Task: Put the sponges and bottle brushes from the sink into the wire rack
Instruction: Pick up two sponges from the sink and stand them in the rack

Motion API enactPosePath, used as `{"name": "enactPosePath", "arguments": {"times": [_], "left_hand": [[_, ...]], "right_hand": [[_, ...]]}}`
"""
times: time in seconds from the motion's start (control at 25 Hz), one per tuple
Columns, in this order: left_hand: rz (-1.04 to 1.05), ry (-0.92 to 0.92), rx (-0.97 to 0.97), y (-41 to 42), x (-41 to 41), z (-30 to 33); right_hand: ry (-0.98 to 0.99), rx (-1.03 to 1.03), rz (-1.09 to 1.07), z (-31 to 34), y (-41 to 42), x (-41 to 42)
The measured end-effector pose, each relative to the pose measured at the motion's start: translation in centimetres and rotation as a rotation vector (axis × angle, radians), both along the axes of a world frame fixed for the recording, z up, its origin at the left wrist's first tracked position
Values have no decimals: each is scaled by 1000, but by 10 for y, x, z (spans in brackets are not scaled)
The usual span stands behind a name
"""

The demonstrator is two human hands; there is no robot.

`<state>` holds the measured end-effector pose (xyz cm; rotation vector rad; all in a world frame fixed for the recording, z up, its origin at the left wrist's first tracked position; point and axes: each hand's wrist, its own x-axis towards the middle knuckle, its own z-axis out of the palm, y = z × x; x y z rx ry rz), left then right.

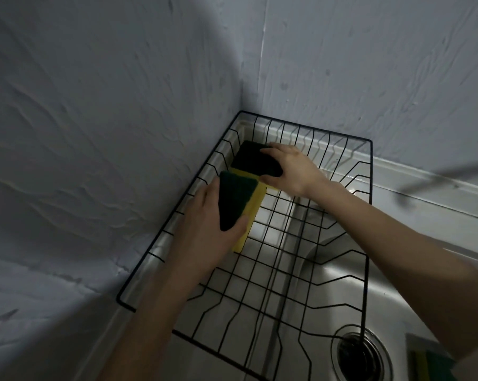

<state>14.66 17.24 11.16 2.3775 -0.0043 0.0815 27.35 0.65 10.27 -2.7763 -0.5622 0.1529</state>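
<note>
**Entry: two scrub sponges going into the wire rack, far-left corner**

- Wire rack (pixel 368 215): black, set across the left end of the stainless sink (pixel 342 292), tucked into the corner of two pale walls.
- Right hand (pixel 292 169): grasping the far sponge (pixel 253 160), dark scouring side up, thumb and fingers on its edges, low in the rack's far-left corner. Whether it already rests on the wires cannot be told.
- Left hand (pixel 202 226): grasping the near sponge (pixel 236 204), green face up, yellow foam showing along the right edge, tilted, its far end overlapping the other.
- Handling advice: seat the far sponge flat first, then lay the near one beside it rather than on top, so both bear on crossing wires and neither sags through a gap.
- Surroundings: sink drain (pixel 361 358) partly beneath the rack; a third sponge (pixel 427 364) at the lower right, partly behind the right forearm; a blurred thin shape at the right edge, unidentifiable. No bottle brush can be made out.
- Obstructions: the rack's raised zigzag dividers along its sides limit flat space.
</note>
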Motion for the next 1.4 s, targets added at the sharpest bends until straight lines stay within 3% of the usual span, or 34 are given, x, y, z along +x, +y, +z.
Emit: {"name": "enactPosePath", "arguments": {"times": [0.28,0.36,0.44,0.52,0.68,0.92,1.16,1.4], "left_hand": [[-112,25,33,-1,2,-1],[-173,34,101,-1,5,2],[-208,38,185,-1,12,6],[-252,39,218,-3,19,11],[-363,63,223,-11,29,14],[-461,72,355,-15,42,-1],[-238,-54,397,-10,46,-11],[-201,0,358,-16,47,-16]], "right_hand": [[14,-45,-33,-1,3,-6],[-1,92,-35,9,5,-13],[12,353,-83,23,5,-25],[126,510,-135,36,3,-39],[379,455,-133,42,-8,-61],[396,473,-310,23,-14,-63],[396,557,-427,6,-2,-55],[280,522,-453,-5,2,-54]]}}
